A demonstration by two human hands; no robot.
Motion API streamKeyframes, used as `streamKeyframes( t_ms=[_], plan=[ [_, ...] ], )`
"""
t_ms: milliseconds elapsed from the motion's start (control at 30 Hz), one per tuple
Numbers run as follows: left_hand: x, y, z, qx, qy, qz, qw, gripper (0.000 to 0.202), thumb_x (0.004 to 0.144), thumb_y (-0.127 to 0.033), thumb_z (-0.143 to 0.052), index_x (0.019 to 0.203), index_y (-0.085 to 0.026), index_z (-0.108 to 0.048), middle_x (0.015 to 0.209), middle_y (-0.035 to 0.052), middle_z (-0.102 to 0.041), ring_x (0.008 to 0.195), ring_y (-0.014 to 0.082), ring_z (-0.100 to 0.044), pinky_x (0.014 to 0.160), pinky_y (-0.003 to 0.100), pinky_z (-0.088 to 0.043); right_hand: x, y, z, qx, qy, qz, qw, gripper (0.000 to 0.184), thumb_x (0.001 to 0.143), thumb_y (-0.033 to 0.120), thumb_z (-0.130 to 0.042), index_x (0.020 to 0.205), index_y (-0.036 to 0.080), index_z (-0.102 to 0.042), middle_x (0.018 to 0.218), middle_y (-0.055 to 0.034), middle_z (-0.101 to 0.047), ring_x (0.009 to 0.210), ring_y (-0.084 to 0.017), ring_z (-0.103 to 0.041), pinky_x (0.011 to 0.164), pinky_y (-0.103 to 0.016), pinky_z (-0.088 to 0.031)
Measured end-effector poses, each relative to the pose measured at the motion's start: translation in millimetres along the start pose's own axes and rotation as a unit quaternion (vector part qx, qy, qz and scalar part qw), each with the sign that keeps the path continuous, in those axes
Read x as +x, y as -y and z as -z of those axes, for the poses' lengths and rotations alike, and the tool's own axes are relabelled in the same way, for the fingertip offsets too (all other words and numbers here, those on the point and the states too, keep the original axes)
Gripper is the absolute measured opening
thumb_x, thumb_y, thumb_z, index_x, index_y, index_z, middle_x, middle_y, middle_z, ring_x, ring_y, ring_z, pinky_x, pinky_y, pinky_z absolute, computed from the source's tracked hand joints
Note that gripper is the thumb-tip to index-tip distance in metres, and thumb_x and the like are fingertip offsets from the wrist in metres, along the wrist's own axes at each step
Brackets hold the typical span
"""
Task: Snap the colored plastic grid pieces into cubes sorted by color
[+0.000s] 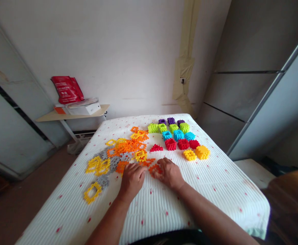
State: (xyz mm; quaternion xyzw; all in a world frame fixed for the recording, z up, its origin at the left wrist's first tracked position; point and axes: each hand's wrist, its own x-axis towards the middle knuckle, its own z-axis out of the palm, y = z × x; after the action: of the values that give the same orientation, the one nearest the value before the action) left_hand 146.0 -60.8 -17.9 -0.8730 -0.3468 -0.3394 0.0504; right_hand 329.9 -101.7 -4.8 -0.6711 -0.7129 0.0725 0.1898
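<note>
My right hand (170, 173) is closed with its fingertips on an orange interlocking plastic piece (154, 169) at the near middle of the table. Just left of it, my left hand (133, 177) has its fingers curled together; anything in them is hidden. Beside the left hand lies another orange piece (121, 166). A loose pile of flat toothed pieces spreads beyond and to the left: orange ones (128, 146), grey ones (114, 163) and yellow frames (103, 166). Apart from these, a red piece (156, 148) lies ahead of my right hand.
Stacks sorted by colour stand at the right: yellow (202, 152), red (170, 144), blue (178, 135), lime green (184, 127) and purple (171, 120). A white quilted cloth (169, 217) covers the table. A side table (49, 116) at the left bears a red bag (67, 89).
</note>
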Motion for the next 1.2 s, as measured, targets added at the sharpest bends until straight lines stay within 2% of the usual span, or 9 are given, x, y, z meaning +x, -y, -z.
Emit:
streamKeyframes(
  t_ms=[67, 167, 300, 467, 600, 700, 867, 1000, 1200],
  plan=[
    [-2.1, 10.3, 1.0, -0.007, -0.045, 0.045, 0.998, 0.017, 0.079, -0.014, -0.048, 0.077, -0.021, -0.063, 0.072, 0.0013, -0.068, 0.071, 0.0168, -0.060, 0.072, 0.032, -0.042, -1.6, 5.7, 0.6, -0.034, 0.003, 0.010, 0.999, 0.037, 0.074, 0.049, -0.059, 0.095, 0.019, -0.058, 0.094, -0.0074, -0.059, 0.088, -0.021, -0.055, 0.072, -0.028, -0.041],
    [-5.0, 22.6, 2.7, -0.023, -0.095, 0.104, 0.990, 0.018, 0.080, -0.017, -0.047, 0.076, -0.021, -0.064, 0.074, 0.0006, -0.069, 0.072, 0.0158, -0.062, 0.072, 0.030, -0.045, -1.0, 9.9, -1.3, -0.067, 0.012, 0.017, 0.998, 0.031, 0.073, 0.043, -0.062, 0.092, 0.019, -0.058, 0.092, -0.0072, -0.058, 0.087, -0.021, -0.053, 0.073, -0.029, -0.041],
    [-6.2, 26.2, 3.6, -0.037, -0.092, 0.139, 0.985, 0.017, 0.078, -0.019, -0.048, 0.074, -0.021, -0.065, 0.073, 0.0002, -0.070, 0.072, 0.0155, -0.063, 0.070, 0.028, -0.048, -1.7, 7.2, -3.5, -0.061, 0.017, 0.027, 0.998, 0.025, 0.075, 0.037, -0.060, 0.093, 0.018, -0.058, 0.092, -0.0065, -0.058, 0.088, -0.020, -0.052, 0.076, -0.028, -0.040],
    [-5.9, 24.1, 1.4, -0.045, -0.077, 0.123, 0.988, 0.019, 0.075, -0.018, -0.048, 0.073, -0.022, -0.066, 0.070, 0.0001, -0.070, 0.068, 0.0159, -0.064, 0.068, 0.028, -0.049, -23.8, -10.2, 4.9, -0.070, 0.006, 0.025, 0.997, 0.018, 0.078, 0.033, -0.057, 0.088, 0.019, -0.058, 0.090, -0.0063, -0.057, 0.086, -0.019, -0.051, 0.074, -0.028, -0.038],
    [-6.0, 27.2, -1.3, -0.064, -0.087, 0.119, 0.987, 0.020, 0.076, -0.024, -0.047, 0.073, -0.021, -0.066, 0.071, 0.0003, -0.071, 0.068, 0.0159, -0.065, 0.068, 0.027, -0.049, -53.5, -43.6, 22.3, -0.101, -0.011, -0.028, 0.994, 0.018, 0.076, 0.034, -0.058, 0.087, 0.020, -0.059, 0.087, -0.0053, -0.057, 0.083, -0.018, -0.052, 0.072, -0.028, -0.037],
    [-5.5, 29.5, -3.2, -0.066, -0.069, 0.131, 0.987, 0.022, 0.077, -0.029, -0.046, 0.074, -0.021, -0.067, 0.074, 0.0007, -0.071, 0.070, 0.0161, -0.065, 0.069, 0.026, -0.050, -73.0, -75.4, 40.3, -0.129, -0.045, -0.096, 0.986, 0.018, 0.079, 0.035, -0.054, 0.087, 0.019, -0.059, 0.087, -0.0054, -0.058, 0.084, -0.019, -0.053, 0.072, -0.027, -0.037],
    [-4.2, 29.8, -4.4, -0.063, -0.040, 0.136, 0.988, 0.026, 0.076, -0.033, -0.044, 0.073, -0.021, -0.067, 0.073, 0.0012, -0.072, 0.069, 0.0166, -0.065, 0.071, 0.026, -0.050, -85.3, -119.4, 62.2, -0.180, -0.087, -0.193, 0.961, 0.022, 0.083, 0.038, -0.050, 0.086, 0.019, -0.059, 0.084, -0.0058, -0.058, 0.085, -0.020, -0.053, 0.073, -0.028, -0.036],
    [-5.0, 30.8, -6.3, -0.053, -0.026, 0.148, 0.987, 0.027, 0.075, -0.035, -0.044, 0.074, -0.022, -0.067, 0.076, 0.0011, -0.072, 0.071, 0.0170, -0.066, 0.070, 0.026, -0.050, -80.5, -132.3, 64.9, -0.192, -0.085, -0.227, 0.951, 0.024, 0.083, 0.040, -0.049, 0.087, 0.019, -0.059, 0.087, -0.0059, -0.058, 0.085, -0.019, -0.053, 0.070, -0.027, -0.035],
    [-6.2, 32.1, -7.7, -0.046, -0.014, 0.142, 0.989, 0.026, 0.075, -0.035, -0.045, 0.075, -0.021, -0.067, 0.075, 0.0007, -0.072, 0.070, 0.0168, -0.066, 0.069, 0.026, -0.050, -75.4, -131.3, 63.7, -0.201, -0.084, -0.257, 0.942, 0.024, 0.082, 0.041, -0.050, 0.091, 0.020, -0.058, 0.092, -0.0052, -0.058, 0.087, -0.018, -0.053, 0.067, -0.026, -0.034]
  ],
)
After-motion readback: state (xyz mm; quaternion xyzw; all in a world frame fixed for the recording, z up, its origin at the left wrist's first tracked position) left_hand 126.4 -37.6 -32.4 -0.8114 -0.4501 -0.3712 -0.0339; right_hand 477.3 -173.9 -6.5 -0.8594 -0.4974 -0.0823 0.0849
